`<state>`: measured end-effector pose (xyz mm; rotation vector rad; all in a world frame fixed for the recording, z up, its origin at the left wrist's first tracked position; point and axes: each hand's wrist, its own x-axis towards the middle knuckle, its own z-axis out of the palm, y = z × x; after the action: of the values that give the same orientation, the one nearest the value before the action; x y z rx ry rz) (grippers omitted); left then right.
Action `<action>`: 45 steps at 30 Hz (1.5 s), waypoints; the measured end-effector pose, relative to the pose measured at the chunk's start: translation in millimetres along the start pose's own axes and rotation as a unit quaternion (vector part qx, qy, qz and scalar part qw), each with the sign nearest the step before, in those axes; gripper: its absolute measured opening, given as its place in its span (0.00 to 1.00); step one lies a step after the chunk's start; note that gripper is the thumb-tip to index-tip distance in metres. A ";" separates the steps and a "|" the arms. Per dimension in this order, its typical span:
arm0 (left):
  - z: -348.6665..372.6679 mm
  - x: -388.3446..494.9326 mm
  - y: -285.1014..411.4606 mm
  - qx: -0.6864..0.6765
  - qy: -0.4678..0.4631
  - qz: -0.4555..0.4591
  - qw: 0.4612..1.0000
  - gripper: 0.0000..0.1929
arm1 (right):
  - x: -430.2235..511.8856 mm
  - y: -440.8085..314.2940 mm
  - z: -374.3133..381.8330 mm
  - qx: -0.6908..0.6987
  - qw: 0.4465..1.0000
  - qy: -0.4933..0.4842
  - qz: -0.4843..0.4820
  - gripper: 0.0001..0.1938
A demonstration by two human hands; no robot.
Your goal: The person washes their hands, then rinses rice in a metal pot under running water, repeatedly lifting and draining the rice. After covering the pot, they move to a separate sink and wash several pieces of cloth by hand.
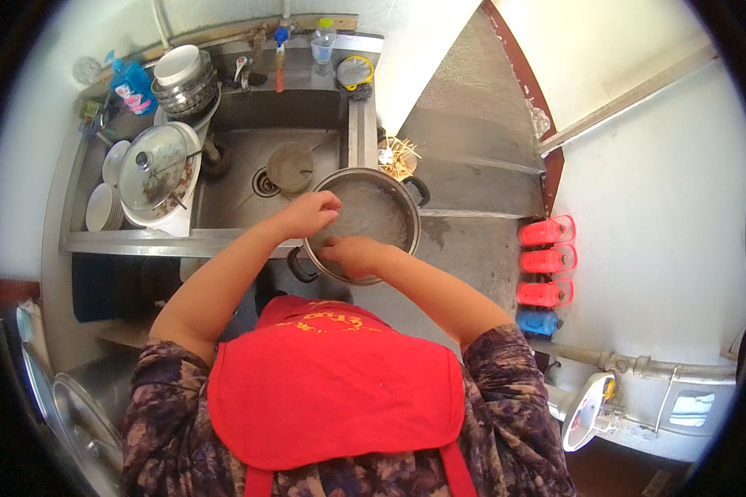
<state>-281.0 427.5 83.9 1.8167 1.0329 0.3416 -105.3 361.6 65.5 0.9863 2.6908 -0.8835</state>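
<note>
A wide metal pot [414, 233] with two black side handles rests at the right front corner of a stainless steel sink [236, 199], with what looks like cloudy liquid inside. My left hand [314, 213] is over the pot's left rim, its fingers curled; whether they pinch anything I cannot tell. Inside the pot, near its front left wall, my right hand [351, 255] points leftward with its fingertips low; what they touch is hidden. Behind the pot, a round translucent bowl [291, 166] lies on the sink floor beside the drain [265, 183].
Left of the sink stand a glass-lidded dish [155, 168], stacked white plates [102, 208], stacked bowls [183, 81] and a blue soap bottle [132, 87]. A tap [242, 74] and a plastic bottle [324, 43] are at the back. Red flasks [542, 261] line the right wall.
</note>
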 end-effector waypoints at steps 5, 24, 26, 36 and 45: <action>7.0 4.0 -21.5 -0.102 0.052 -0.007 0.993 0.14 | 21.0 1.4 15.1 -0.080 0.995 0.001 0.064 0.22; -9.2 12.4 4.8 -0.207 0.001 -0.025 0.978 0.12 | -78.2 -38.9 -176.6 0.320 0.914 0.180 0.174 0.05; -12.1 16.3 9.5 -0.234 -0.010 0.004 0.972 0.15 | -85.7 -48.4 -192.7 0.350 0.901 0.186 0.177 0.05; -4.0 27.4 86.4 -0.432 -0.205 0.189 0.858 0.30 | -104.2 -65.0 -235.9 0.391 0.878 0.227 0.154 0.06; 7.5 10.9 63.7 -0.351 -0.187 0.021 0.917 0.11 | -89.1 -7.9 -195.7 0.483 0.789 0.309 0.221 0.08</action>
<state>-238.0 421.3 132.3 1.1839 0.5023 0.3207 -28.5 420.2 257.7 2.3148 2.0442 -2.1791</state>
